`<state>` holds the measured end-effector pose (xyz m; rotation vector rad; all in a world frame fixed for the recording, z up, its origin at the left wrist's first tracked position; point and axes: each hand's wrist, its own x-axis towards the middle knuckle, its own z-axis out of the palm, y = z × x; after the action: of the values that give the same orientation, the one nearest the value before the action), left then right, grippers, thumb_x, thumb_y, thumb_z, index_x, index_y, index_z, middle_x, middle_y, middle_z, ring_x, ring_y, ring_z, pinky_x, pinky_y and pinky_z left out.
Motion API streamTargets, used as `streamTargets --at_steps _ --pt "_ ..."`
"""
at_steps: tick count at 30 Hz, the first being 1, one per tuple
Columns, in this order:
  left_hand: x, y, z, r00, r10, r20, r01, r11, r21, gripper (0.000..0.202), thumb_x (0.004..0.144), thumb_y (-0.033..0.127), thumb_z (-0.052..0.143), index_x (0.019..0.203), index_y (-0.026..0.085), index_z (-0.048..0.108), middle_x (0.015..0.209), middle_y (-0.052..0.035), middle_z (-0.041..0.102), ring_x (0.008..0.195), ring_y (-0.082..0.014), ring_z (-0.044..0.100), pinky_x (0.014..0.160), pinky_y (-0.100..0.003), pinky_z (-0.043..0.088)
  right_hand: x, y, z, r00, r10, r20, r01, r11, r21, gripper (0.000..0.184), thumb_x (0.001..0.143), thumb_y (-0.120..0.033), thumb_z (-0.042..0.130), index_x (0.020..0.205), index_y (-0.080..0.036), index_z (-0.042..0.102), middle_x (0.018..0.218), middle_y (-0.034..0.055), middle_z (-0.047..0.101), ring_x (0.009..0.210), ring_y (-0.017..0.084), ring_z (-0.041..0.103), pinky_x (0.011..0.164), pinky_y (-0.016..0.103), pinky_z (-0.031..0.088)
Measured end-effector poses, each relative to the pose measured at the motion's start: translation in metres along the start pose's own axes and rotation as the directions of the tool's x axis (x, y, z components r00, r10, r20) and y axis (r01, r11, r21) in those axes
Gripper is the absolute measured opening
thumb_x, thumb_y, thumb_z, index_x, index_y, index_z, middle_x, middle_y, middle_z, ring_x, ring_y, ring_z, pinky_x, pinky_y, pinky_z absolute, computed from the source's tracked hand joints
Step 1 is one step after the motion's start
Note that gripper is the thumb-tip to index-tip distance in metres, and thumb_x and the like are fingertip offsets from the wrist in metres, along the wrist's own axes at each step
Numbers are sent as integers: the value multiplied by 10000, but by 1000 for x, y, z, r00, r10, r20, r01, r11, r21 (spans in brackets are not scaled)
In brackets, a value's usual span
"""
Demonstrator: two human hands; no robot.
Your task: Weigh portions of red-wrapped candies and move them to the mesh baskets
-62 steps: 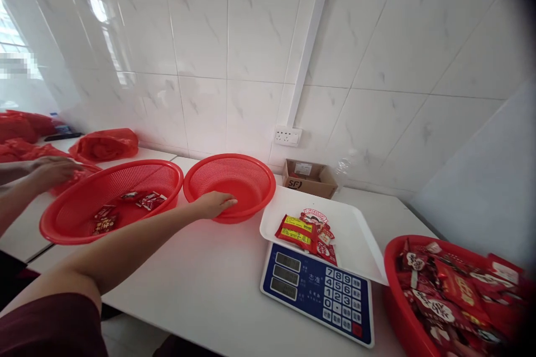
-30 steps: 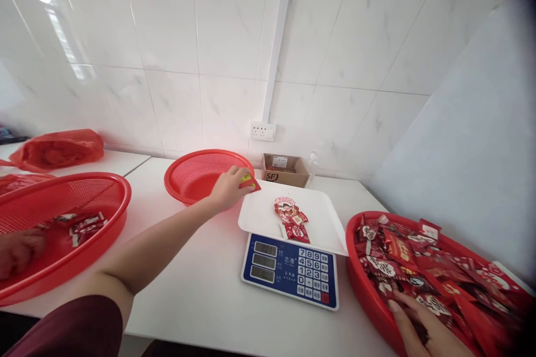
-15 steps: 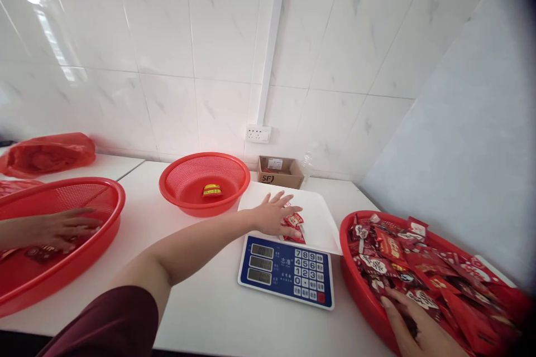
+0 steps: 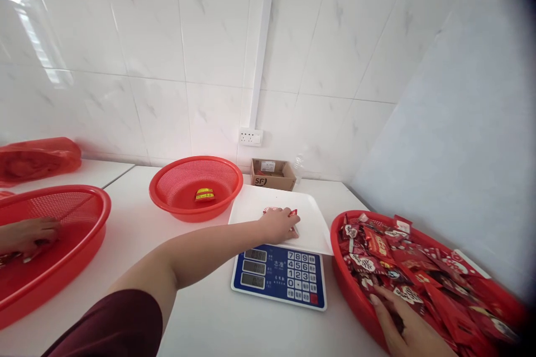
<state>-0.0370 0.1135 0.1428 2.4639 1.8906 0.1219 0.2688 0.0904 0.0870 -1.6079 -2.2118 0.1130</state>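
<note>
My left hand (image 4: 281, 226), reaching out from a maroon sleeve, is closed over small red snack packets (image 4: 270, 210) on the white pan (image 4: 307, 217) of a digital scale (image 4: 278, 278). Most of those packets are covered by the fingers. At the lower right, my right hand (image 4: 404, 321) is in a red basket (image 4: 355, 301) heaped with red snack packets (image 4: 419, 268). Its thumb and forefinger come close together among them. What lies between these fingertips is hidden, and the other fingers are out of sight.
Another person's hand (image 4: 33, 237) is in a red basket (image 4: 90, 240) at the left. Behind stands a red basket (image 4: 167, 192) with a yellow-and-red packet (image 4: 205, 195). A cardboard box (image 4: 276, 181) is by the wall, under a socket (image 4: 251, 136). A red plastic bag (image 4: 42, 159) lies far left.
My left hand has gone from spread fingers above the packets on the pan to closed over them. My right hand stays in its basket. The other person's fingers have curled in.
</note>
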Motion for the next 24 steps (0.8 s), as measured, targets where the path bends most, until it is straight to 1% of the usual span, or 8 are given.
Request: streamTargets --at_steps 5,10,13,17,19,21,23,24 --pt "1 -4 7 997 31 -77 -28 999 39 306 919 302 496 1206 211 552 1196 -118 547 1055 -290 567 833 -421 496 -1 -5 -3 994 87 70 -90 996 27 563 857 -573 280 1149 -239 626 1122 95 682 948 282 659 721 397 513" --pt "1 -21 5 982 19 -187 -15 1000 22 277 925 261 504 1196 236 553 1207 -72 544 1033 -217 582 833 -318 502 -1 -3 -1 999 41 24 -42 998 54 524 856 -542 301 1136 -241 625 1115 83 686 920 267 667 777 395 507" --pt "-3 -39 -11 954 -83 -288 82 997 -15 291 943 261 470 1228 235 526 1244 -69 523 1051 -195 579 831 -285 499 -1 -1 3 1000 21 -2 -21 997 68 508 861 -542 310 1126 -242 624 1098 75 694 928 261 666 801 385 502" --pt "-24 -77 -45 881 -275 -384 268 961 -73 373 971 321 375 1335 249 412 1355 -83 431 1103 -209 557 819 -300 501 -3 -1 5 999 37 -24 -36 998 46 524 863 -555 301 1125 -239 627 1095 68 696 932 268 665 727 377 514" --pt "-41 -100 -60 844 -376 -384 369 925 -94 427 969 351 338 1383 250 347 1385 -99 395 1094 -229 560 800 -325 504 -4 -3 4 999 19 -47 -17 999 31 497 865 -535 324 1127 -246 632 1074 64 702 893 260 674 681 363 514" --pt "-60 -122 -70 812 -472 -345 467 878 -103 495 962 382 308 1433 232 272 1418 -136 350 1113 -263 547 791 -357 503 -4 -3 4 998 -3 -55 5 1000 27 471 871 -513 346 1134 -249 634 1049 71 708 844 253 680 644 356 509" --pt "-80 -139 -72 800 -539 -263 536 839 -90 566 940 442 333 1452 214 256 1448 -168 316 1205 -323 475 817 -402 490 -4 -2 4 997 -26 -69 26 1000 7 461 871 -507 362 1127 -246 642 1020 81 713 799 256 679 635 365 505" --pt "-90 -145 -71 807 -555 -201 552 830 -74 583 924 474 360 1443 218 294 1454 -170 321 1253 -352 424 839 -427 477 -3 -1 4 995 -45 -84 44 999 -9 455 869 -507 372 1120 -245 647 1007 82 716 785 259 676 642 372 503"
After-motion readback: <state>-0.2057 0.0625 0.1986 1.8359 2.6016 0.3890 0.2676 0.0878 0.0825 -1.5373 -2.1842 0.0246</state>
